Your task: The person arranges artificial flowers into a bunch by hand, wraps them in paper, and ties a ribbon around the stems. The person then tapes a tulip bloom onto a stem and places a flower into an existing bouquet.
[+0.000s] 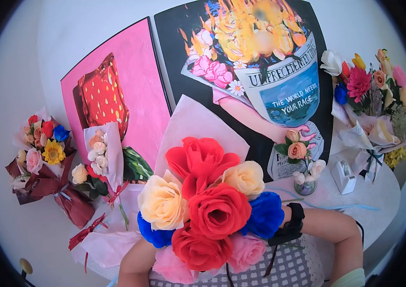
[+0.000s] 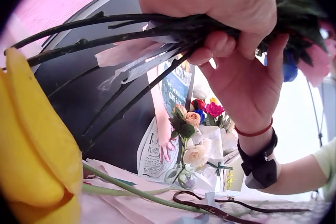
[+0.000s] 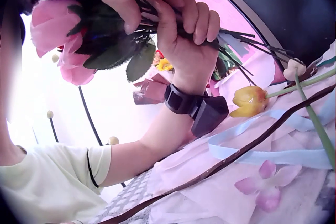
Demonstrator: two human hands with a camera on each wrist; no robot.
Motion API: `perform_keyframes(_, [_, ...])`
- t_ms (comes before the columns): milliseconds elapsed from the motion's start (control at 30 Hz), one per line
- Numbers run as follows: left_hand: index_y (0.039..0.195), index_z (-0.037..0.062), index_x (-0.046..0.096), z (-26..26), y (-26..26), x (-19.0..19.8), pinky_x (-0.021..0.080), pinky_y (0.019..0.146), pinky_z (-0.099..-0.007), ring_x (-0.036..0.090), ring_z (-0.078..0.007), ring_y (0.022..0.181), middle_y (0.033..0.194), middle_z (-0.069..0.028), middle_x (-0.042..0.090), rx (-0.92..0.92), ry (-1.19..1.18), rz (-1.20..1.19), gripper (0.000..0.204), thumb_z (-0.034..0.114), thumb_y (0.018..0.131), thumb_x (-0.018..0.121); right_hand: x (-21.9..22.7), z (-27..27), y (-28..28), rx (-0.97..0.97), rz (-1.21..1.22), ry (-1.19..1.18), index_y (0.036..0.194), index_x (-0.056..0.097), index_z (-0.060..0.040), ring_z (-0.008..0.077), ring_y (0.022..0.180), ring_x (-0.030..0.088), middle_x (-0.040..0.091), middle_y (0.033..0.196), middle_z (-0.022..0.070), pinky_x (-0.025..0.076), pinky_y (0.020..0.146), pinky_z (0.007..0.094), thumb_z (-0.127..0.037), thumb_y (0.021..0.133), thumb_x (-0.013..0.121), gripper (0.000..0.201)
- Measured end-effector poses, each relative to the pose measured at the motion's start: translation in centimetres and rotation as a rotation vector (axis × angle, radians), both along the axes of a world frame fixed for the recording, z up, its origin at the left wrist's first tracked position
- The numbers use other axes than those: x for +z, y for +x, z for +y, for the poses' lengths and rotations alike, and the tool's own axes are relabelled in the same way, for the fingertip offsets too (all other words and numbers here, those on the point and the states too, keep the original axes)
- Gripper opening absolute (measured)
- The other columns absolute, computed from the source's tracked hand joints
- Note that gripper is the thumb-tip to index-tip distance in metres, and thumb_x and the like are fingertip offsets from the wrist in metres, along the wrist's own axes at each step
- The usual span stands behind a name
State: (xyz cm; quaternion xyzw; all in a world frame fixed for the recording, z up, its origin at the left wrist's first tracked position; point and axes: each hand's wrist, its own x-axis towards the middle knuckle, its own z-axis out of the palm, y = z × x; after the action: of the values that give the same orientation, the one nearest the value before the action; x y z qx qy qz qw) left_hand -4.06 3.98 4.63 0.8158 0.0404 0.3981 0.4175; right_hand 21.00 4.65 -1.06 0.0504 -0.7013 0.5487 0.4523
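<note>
Bouquet (image 1: 217,213) of red, cream, blue and pink roses is held up in both hands, blooms facing the head camera. The left hand (image 3: 189,40) has its fingers curled round the stems (image 2: 81,42). The right hand (image 2: 244,79) is close beside it, nearer the blooms; its fingers seem wrapped on the stems too, though they are partly hidden. Near them are a yellow tulip (image 3: 249,101), a brown cord (image 3: 252,144) and a blue ribbon (image 3: 315,158) over pink paper (image 3: 194,203). A vase (image 1: 306,186) stands beyond.
</note>
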Motion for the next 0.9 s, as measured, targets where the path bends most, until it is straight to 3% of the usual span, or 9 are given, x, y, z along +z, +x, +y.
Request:
perform_keyframes(333, [0.093, 0.0060, 0.044, 1.8, 3.7, -1.8, 0.044, 0.062, -0.0298, 0.050, -0.0165, 0.066, 0.076, -0.0071, 0.048, -0.033, 0.094, -0.005, 0.025, 0.027, 0.085, 0.055, -0.4, 1.8, -1.6, 0.545, 0.165, -0.418, 0.109, 0.048, 0.0002, 0.0259, 0.096, 0.055, 0.056, 0.105, 0.0147, 0.044, 0.087, 0.0344, -0.022, 0.083, 0.055, 0.035])
perform_keyframes(433, [0.090, 0.0060, 0.045, 3.3, 4.1, -0.1, 0.044, 0.060, -0.0298, 0.051, -0.0164, 0.063, 0.072, -0.0068, 0.049, -0.031, 0.083, -0.009, 0.025, 0.028, 0.085, 0.055, 4.5, -2.0, -0.5, -0.856, -0.190, 0.840, 0.116, 0.044, -0.0018, 0.0229, 0.101, 0.052, 0.052, 0.111, 0.0122, 0.042, 0.082, 0.0322, -0.017, 0.071, 0.072, 0.055])
perform_keyframes(467, [0.089, 0.0059, 0.045, 3.8, 4.2, 0.2, 0.045, 0.059, -0.0297, 0.051, -0.0164, 0.061, 0.071, -0.0067, 0.049, -0.030, 0.077, -0.010, 0.025, 0.028, 0.085, 0.055, 4.3, -1.9, -0.7, -0.685, -0.161, 0.525, 0.125, 0.036, -0.0032, 0.0235, 0.103, 0.050, 0.050, 0.115, 0.0129, 0.041, 0.083, 0.0337, -0.021, 0.068, 0.074, 0.071])
perform_keyframes(533, [0.087, 0.0059, 0.046, 4.2, 4.1, -0.1, 0.045, 0.057, -0.0297, 0.051, -0.0164, 0.059, 0.068, -0.0066, 0.050, -0.031, 0.067, -0.013, 0.025, 0.029, 0.085, 0.055, 3.6, -1.4, -0.2, -0.747, -0.301, 0.396, 0.130, 0.028, -0.0033, 0.0256, 0.106, 0.049, 0.049, 0.116, 0.0143, 0.040, 0.086, 0.0349, -0.025, 0.068, 0.073, 0.079])
perform_keyframes(567, [0.086, 0.0059, 0.046, 4.0, 4.0, -0.5, 0.045, 0.056, -0.0297, 0.051, -0.0163, 0.058, 0.067, -0.0065, 0.050, -0.033, 0.064, -0.013, 0.025, 0.029, 0.085, 0.055, 4.0, -1.2, -0.2, -0.674, -0.354, 0.349, 0.131, 0.024, -0.0017, 0.0271, 0.106, 0.049, 0.050, 0.114, 0.0163, 0.040, 0.086, 0.0347, -0.028, 0.072, 0.070, 0.079])
perform_keyframes(600, [0.068, 0.0081, 0.035, 3.0, 5.2, -1.7, 0.033, 0.044, -0.0262, 0.032, -0.0113, 0.041, 0.050, 0.0004, 0.031, 0.356, -0.033, -0.206, 0.038, 0.035, 0.083, 0.056, 3.6, -1.2, -0.5, -0.670, -0.355, 0.339, 0.131, 0.024, -0.0017, 0.0271, 0.106, 0.049, 0.050, 0.114, 0.0163, 0.040, 0.086, 0.0347, -0.028, 0.072, 0.070, 0.079])
perform_keyframes(700, [0.068, 0.0087, 0.035, 1.3, 6.4, 0.6, 0.036, 0.045, -0.0261, 0.034, -0.0108, 0.042, 0.052, 0.0003, 0.032, 0.156, -0.194, -0.284, 0.036, 0.035, 0.085, 0.053, 2.4, -0.5, -1.7, -0.666, -0.389, 0.269, 0.128, 0.030, -0.0006, 0.0297, 0.101, 0.051, 0.051, 0.111, 0.0193, 0.042, 0.082, 0.0349, -0.033, 0.075, 0.064, 0.071])
perform_keyframes(733, [0.072, 0.0077, 0.035, 1.2, 6.4, 0.8, 0.037, 0.050, -0.0259, 0.036, -0.0099, 0.047, 0.055, 0.0014, 0.030, 0.108, -0.219, -0.337, 0.029, 0.026, 0.090, 0.048, 2.4, -0.6, -2.1, -0.664, -0.389, 0.261, 0.128, 0.030, -0.0006, 0.0297, 0.101, 0.051, 0.051, 0.111, 0.0193, 0.042, 0.082, 0.0349, -0.033, 0.075, 0.064, 0.071])
perform_keyframes(900, [0.067, 0.0094, 0.036, 0.5, 6.4, 1.8, 0.036, 0.046, -0.0245, 0.033, -0.0078, 0.043, 0.053, 0.0024, 0.029, 0.197, -0.261, -0.455, 0.031, 0.027, 0.090, 0.047, 1.9, -0.6, -4.7, -0.640, -0.422, 0.306, 0.115, 0.038, 0.0009, 0.0352, 0.081, 0.055, 0.054, 0.086, 0.0220, 0.043, 0.070, 0.0368, -0.033, 0.076, 0.062, 0.057])
